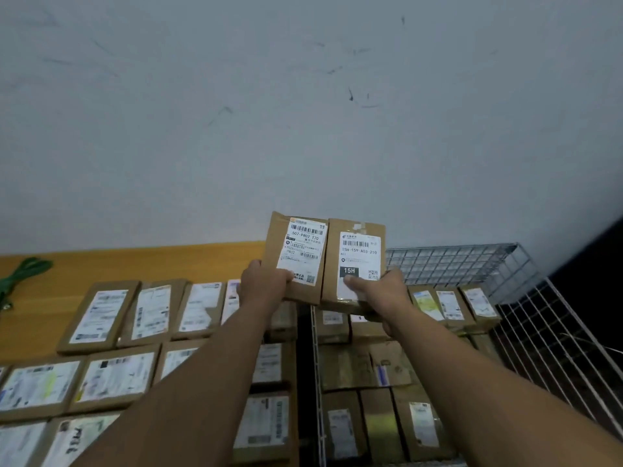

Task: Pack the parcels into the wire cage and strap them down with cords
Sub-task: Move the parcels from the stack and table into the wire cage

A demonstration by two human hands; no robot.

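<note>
Cardboard-wrapped, two small parcels are held up side by side, their inner edges touching, above the boundary between the surface and the wire cage. The left parcel (300, 246) bears a white label reading "507-P802 T70". The right parcel (358, 254) bears a label reading "15H-159-A03-210" with a dark "15H" block.

The left hand (266, 283) grips the left parcel at its lower edge, with the thumb curled over the bottom corner of the label and the other fingers hidden behind the box. The right hand (382, 293) grips the right parcel in the same way, with the thumb pressed flat on the lower part of the label and the fingers wrapped beneath, out of sight. Both bare forearms reach up from the bottom of the view.

The wire cage (448, 264) stands to the right, its mesh back panel upright behind the held parcels and its barred side panel at far right. Inside it, packed parcels (367, 365) lie in close rows, and three lie in a row nearest the back panel.

To the left, the orange wooden surface (135, 261) carries rows of further parcels (101, 315), flat, labels up and nearly touching. A green cord (27, 268) lies bundled at the far left edge of the surface, well apart from both hands. A pale, scuffed wall (303, 112) fills the upper half of the view.
</note>
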